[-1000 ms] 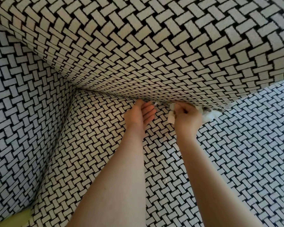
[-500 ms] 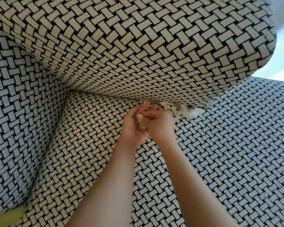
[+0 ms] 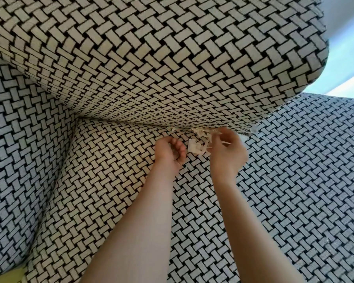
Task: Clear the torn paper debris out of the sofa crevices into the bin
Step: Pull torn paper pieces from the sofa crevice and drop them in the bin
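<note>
Two bare forearms come up from the lower edge of the view and reach over the seat cushion [image 3: 114,201], which is covered in a black and cream woven pattern. The left hand [image 3: 169,155] is above the middle of the seat cushion, a little before the crevice; its fingers are curled into a loose fist, and I cannot tell if there is any paper inside it. The right hand [image 3: 227,152] is just beside it on the right, and the two hands do not touch each other. The fingers of the right hand are pinched together on a bunch of torn paper scraps [image 3: 198,147], pale and crumpled, which hang down between the two hands, closer to the right one. Behind the hands, more torn paper [image 3: 201,131] sticks out of the crevice where the rear edge of the seat cushion meets the back cushion [image 3: 151,64]. This line of scraps goes from above the left hand to behind the right hand, and a few small pieces [image 3: 248,132] show further right, near the lower right corner of the back cushion. On the left, the sofa arm [image 3: 18,139] rises along the side edge of the seat cushion.
</note>
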Tool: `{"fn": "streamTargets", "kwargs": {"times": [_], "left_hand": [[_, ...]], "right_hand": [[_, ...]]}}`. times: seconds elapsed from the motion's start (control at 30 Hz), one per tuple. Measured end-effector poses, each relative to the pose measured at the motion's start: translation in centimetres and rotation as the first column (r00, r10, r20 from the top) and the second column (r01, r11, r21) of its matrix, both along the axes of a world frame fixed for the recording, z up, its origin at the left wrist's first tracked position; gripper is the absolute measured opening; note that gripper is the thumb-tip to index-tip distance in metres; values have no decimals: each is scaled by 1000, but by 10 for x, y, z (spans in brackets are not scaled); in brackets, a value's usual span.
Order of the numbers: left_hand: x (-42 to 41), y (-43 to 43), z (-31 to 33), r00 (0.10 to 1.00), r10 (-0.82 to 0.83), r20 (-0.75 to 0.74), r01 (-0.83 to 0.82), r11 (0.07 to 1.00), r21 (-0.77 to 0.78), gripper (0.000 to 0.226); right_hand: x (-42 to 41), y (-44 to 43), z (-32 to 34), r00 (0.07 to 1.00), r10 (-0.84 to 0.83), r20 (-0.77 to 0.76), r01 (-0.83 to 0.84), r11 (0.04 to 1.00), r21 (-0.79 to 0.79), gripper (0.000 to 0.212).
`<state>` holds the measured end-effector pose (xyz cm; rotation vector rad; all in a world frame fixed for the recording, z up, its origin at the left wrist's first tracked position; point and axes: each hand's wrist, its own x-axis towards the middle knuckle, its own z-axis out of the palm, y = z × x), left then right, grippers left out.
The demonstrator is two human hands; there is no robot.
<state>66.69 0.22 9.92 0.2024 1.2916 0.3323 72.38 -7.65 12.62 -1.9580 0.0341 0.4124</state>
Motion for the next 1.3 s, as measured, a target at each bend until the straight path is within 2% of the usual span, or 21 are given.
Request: {"fn": "streamTargets", "kwargs": {"times": [0.13,0.23,0.33,0.43,0.5,0.67,0.73,0.77,0.87,0.9,1.0,1.07,1.2,1.3], "left_hand": [[7,-1,0,995,-15,-103,21,998,61,36],[10,-1,0,991,-9,-134,17,998,59,34],[9,0,-1,991,-16,-130,21,999,39,31],[9,0,0,992,-17,-123,20,999,31,29],[8,1,0,992,-12,-129,17,999,40,28],[8,-1,0,989,-12,-145,20,998,54,26],[9,-2,1,988,-12,-153,21,998,56,26],[10,-2,1,987,-13,-158,22,998,55,27],[10,-2,1,984,-15,-177,24,999,48,28],[11,-2,1,984,-16,-180,24,999,47,28],[11,-2,1,982,-22,-187,31,998,48,27],[11,-2,0,982,-20,-188,30,998,49,26],[11,-2,0,983,-21,-183,31,998,51,27],[9,-1,1,989,-17,-149,26,998,58,32]], "right_hand": [[17,1,-19,994,85,71,-71,982,-175,21],[18,5,-34,995,89,50,-75,973,-220,13],[21,6,-38,1000,-24,6,25,989,-149,8],[18,3,-37,1000,-18,-6,18,998,-60,2],[12,0,-33,998,-44,-36,46,998,45,13],[13,-25,-20,974,-96,-203,134,975,178,11],[18,-31,-19,968,-99,-230,143,973,182,9],[21,-30,-19,975,-91,-205,122,982,144,5],[30,-24,-23,994,-51,-93,49,998,-28,30],[33,-21,-24,997,-35,-73,29,997,-78,32],[38,-17,-33,999,40,-28,-45,980,-194,15],[39,-16,-37,997,78,5,-75,978,-196,9],[39,-21,-38,965,186,186,-122,943,-310,24],[25,-25,-30,955,191,228,-152,972,-177,24]]}}
